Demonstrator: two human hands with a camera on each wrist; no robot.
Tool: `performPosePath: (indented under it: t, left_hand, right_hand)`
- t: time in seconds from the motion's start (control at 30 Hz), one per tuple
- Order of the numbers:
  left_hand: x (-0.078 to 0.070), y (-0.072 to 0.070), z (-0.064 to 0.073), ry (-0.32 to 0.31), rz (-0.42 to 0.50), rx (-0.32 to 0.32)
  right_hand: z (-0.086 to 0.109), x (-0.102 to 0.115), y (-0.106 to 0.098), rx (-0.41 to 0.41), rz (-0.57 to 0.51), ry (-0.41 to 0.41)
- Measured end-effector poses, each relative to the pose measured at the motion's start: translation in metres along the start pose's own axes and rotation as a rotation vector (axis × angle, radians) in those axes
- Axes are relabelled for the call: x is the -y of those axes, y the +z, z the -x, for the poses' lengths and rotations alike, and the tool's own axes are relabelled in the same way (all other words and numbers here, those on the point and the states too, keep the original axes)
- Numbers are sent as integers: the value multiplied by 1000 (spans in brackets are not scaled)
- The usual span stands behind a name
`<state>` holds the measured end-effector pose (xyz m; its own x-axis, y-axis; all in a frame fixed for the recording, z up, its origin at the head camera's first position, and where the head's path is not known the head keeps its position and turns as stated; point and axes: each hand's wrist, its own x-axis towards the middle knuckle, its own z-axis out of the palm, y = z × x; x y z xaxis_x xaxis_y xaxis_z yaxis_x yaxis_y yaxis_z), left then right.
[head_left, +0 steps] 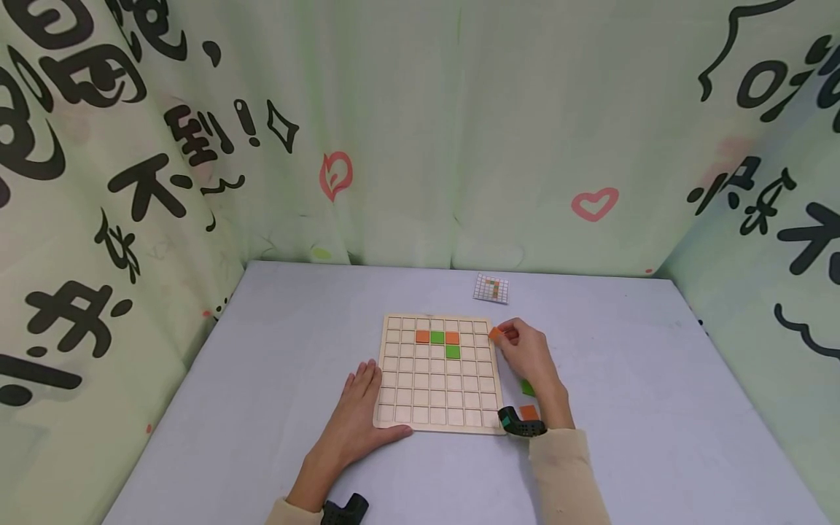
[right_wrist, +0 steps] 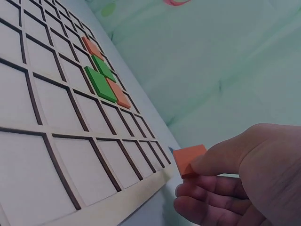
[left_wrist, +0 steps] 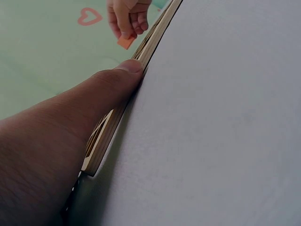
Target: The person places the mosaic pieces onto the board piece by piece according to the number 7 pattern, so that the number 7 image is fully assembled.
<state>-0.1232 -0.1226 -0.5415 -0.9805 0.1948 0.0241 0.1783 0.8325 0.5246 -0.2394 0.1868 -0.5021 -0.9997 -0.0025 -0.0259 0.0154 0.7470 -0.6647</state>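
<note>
A wooden grid board [head_left: 434, 430] lies flat on the table. Two orange tiles sit in one of its upper rows, with a green tile [head_left: 437, 337] between them. Another green tile [head_left: 453, 352] sits directly below the right-hand orange one [head_left: 452, 338]. My left hand [head_left: 359, 412] rests at the board's lower left corner, fingers straight along the left side and thumb against the front edge. Between thumb and fingers, my right hand [head_left: 530, 355] pinches an orange tile [right_wrist: 189, 159], held near the board's upper right edge.
To the right of the board, a loose green tile [head_left: 528, 389] and a loose orange tile [head_left: 529, 413] lie partly hidden by my right arm. Behind the board is a small card [head_left: 491, 289] with a printed coloured grid. Curtains [head_left: 512, 146] hang around the table.
</note>
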Motion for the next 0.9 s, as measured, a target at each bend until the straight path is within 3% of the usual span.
performPosePath:
  t: [0.9]
  left_hand:
    - [0, 0, 0, -2, 12, 6]
  right_hand:
    - [9, 27, 9, 155, 30, -90]
